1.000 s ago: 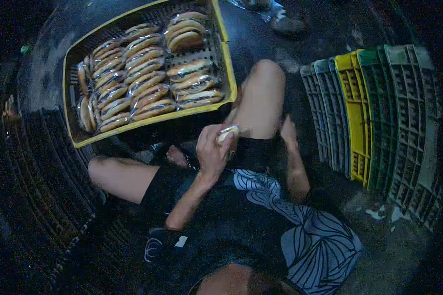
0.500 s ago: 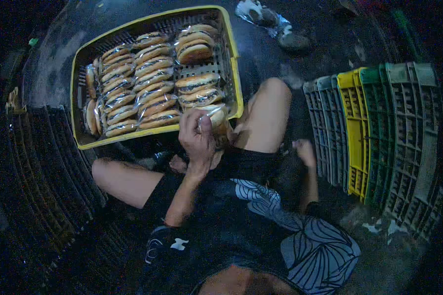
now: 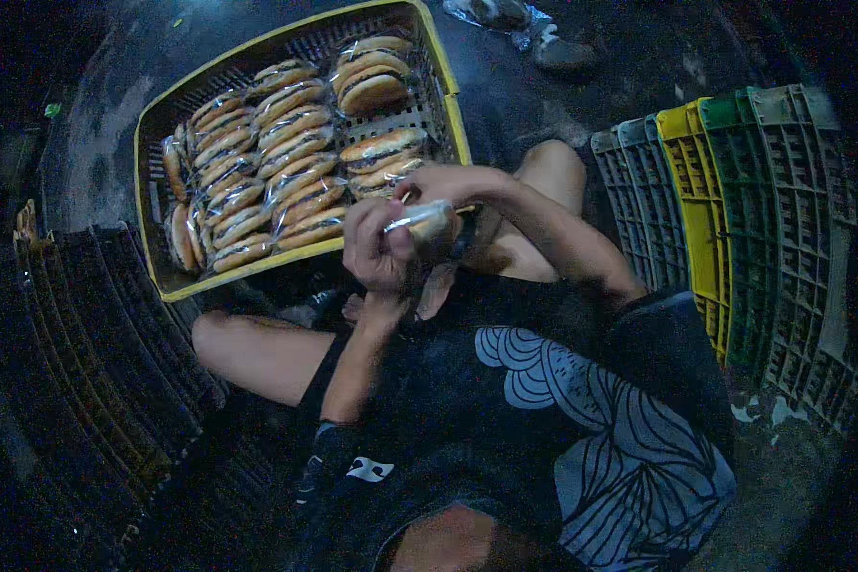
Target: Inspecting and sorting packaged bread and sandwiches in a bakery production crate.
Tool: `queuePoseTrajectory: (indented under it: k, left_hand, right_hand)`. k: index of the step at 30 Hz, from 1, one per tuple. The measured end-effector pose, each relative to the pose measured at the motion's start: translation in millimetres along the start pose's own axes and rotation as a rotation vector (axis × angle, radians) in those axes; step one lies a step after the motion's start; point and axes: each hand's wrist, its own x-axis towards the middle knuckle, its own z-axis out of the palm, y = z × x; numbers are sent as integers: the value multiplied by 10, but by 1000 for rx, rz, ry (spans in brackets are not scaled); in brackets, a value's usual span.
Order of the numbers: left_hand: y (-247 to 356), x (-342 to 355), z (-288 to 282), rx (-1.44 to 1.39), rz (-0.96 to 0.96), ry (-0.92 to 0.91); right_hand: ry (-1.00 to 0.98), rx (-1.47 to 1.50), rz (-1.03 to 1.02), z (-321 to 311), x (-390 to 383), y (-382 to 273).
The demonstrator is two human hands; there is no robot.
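A filled bun [image 3: 431, 226] in shiny clear wrap is held above my lap, at the near right corner of a yellow-rimmed crate [image 3: 291, 259]. My left hand [image 3: 379, 243] is closed round its left side, thumb on the wrap. From the right, my right hand [image 3: 453, 184] reaches across the bun's far side. Its fingers bend down beside the left hand, and their tips are partly hidden. Rows of wrapped buns [image 3: 296, 143] stand on edge inside the crate. The right column has a gap between its far buns [image 3: 372, 81] and its nearer ones [image 3: 386, 153].
Upright plastic crates, one of them yellow [image 3: 693, 181], stand in a row on my right. Dark slatted crates [image 3: 86, 343] are at the left. Beyond the yellow-rimmed crate, crumpled clear plastic [image 3: 496, 17] lies on the dark floor. My bare knees flank the work.
My right hand has come up from beside my right thigh to the bun. The left hand still holds the bun, which is now tilted more flat. The view has shifted slightly.
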Motion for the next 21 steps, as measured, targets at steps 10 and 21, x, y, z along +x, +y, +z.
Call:
queuePoseTrajectory:
  k: [10,21]
  left_hand:
    - [-1022,734,228,1,-417,91]
    - [-1767,292,676,769,-17,-1029]
  right_hand:
    - [515,203,65,-253,241,-61]
    - [816,-1127,-7,-925,1377,700]
